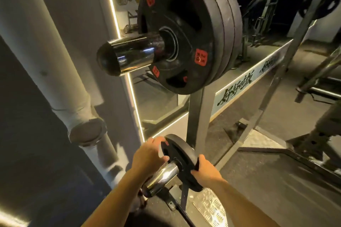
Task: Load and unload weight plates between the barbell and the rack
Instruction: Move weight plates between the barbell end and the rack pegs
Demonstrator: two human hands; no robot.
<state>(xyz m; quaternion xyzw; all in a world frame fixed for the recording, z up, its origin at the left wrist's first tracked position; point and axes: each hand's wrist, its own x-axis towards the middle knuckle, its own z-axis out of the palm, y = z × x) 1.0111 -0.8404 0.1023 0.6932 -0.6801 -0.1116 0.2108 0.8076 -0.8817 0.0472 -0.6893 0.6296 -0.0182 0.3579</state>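
Your left hand (pixel 150 155) and right hand (pixel 205 168) grip opposite rim edges of the small plate (pixel 180 160), balancing it square on the low chrome peg (pixel 162 177) beneath the loaded barbell sleeve (pixel 127 55).

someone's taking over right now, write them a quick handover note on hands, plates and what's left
Left hand: fingers curled on the upper left rim of the small plate.
Right hand: grips the plate's lower right edge.
The small plate sits on the low chrome peg of the rack, with both hands on it.
Above, the barbell sleeve carries a stack of big plates.
Done: cannot tell whether the small plate is going on or coming off.
Left: finish that move, then deal with the big plates.
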